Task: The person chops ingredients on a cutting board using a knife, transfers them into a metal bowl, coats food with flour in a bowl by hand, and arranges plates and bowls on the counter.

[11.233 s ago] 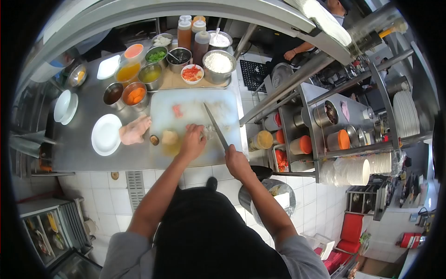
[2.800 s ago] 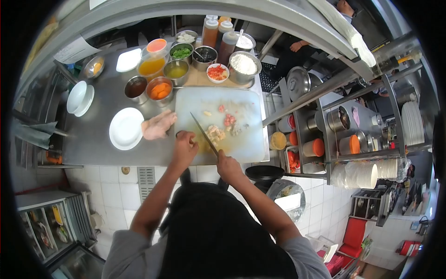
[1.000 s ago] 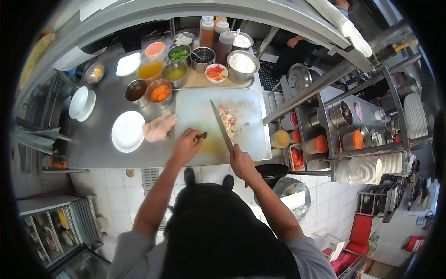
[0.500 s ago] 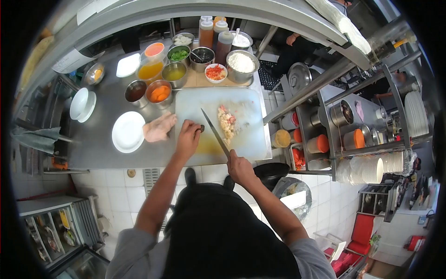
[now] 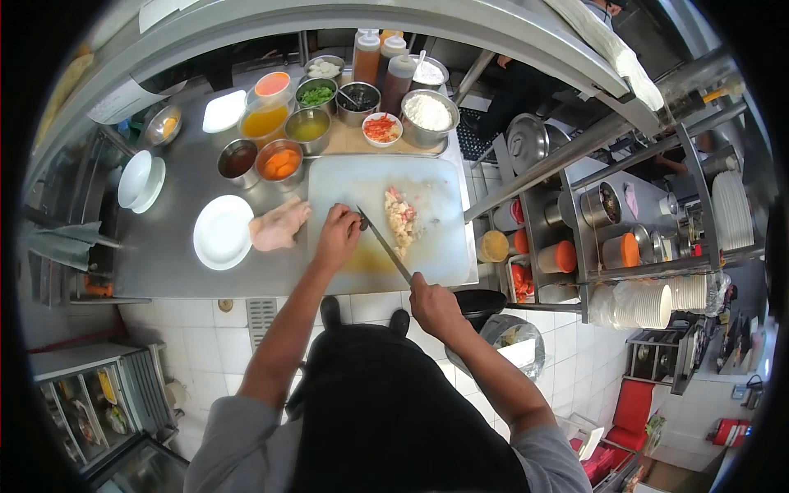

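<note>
My left hand (image 5: 337, 237) is closed, its fingertips pinching a small dark piece of food (image 5: 363, 222) at the left part of the white cutting board (image 5: 440, 267). Wrapped round its handle, my right hand (image 5: 436, 306) grips a kitchen knife (image 5: 385, 245). The blade slants up and left, with its tip beside the dark piece; whether they touch I cannot tell. Chopped pale and reddish pieces (image 5: 400, 220) lie in a heap right of the blade. A pale pink raw piece of meat (image 5: 279, 224) rests left of the board, against a white plate (image 5: 222, 233).
Behind the board stand metal pots, among them carrots (image 5: 281, 163) and white powder (image 5: 427, 112), plus squeeze bottles (image 5: 399, 82) and a bowl of red strips (image 5: 382, 128). White bowls (image 5: 141, 182) sit at the left. A metal rail (image 5: 526, 177) and loaded shelves flank the right side.
My left hand has shifted slightly right and turned, still pinching the dark piece. The knife tip has come down closer to it, and my right hand has moved slightly right and lower.
</note>
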The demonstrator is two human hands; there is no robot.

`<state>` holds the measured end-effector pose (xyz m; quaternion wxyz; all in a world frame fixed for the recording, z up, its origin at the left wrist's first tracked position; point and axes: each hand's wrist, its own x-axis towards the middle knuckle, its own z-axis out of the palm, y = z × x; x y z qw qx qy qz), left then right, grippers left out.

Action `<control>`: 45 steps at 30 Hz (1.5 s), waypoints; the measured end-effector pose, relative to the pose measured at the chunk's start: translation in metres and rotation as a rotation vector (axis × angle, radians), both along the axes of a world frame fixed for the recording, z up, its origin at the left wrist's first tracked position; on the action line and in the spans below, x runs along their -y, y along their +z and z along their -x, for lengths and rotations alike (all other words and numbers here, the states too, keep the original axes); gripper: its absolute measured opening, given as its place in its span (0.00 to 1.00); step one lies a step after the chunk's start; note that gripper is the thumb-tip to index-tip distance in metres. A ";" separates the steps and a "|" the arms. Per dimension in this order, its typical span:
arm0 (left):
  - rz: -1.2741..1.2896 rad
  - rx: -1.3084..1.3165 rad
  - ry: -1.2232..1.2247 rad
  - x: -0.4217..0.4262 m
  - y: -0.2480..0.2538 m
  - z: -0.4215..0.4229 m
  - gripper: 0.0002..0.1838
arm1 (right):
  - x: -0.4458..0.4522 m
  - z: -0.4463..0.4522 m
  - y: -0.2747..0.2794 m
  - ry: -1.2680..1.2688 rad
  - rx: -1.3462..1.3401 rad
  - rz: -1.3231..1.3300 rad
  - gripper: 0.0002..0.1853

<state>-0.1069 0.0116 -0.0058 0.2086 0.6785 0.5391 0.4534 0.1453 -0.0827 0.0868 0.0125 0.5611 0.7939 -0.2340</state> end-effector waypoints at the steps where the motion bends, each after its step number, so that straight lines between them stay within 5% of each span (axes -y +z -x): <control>1: -0.015 -0.004 -0.002 0.000 0.000 0.001 0.06 | 0.000 0.001 0.000 0.004 0.013 0.007 0.12; 8: -0.089 -0.070 -0.049 -0.001 -0.002 0.003 0.06 | -0.008 0.015 -0.049 -0.011 0.015 0.032 0.12; 15: -0.086 -0.055 -0.048 0.001 -0.002 0.004 0.08 | -0.008 0.011 -0.001 0.015 0.008 0.048 0.12; 23: -0.080 -0.077 -0.067 0.002 0.001 0.003 0.08 | -0.011 0.012 -0.047 -0.004 0.007 0.030 0.12; 30: -0.065 -0.074 -0.044 0.005 -0.002 0.006 0.07 | -0.009 0.011 -0.004 0.017 -0.058 0.034 0.10; 38: -0.142 -0.097 -0.037 0.006 -0.006 0.006 0.06 | -0.006 0.014 -0.051 0.015 -0.052 0.032 0.11; 45: -0.017 0.016 -0.004 0.013 0.006 0.009 0.10 | -0.010 0.009 -0.013 0.027 -0.008 -0.030 0.10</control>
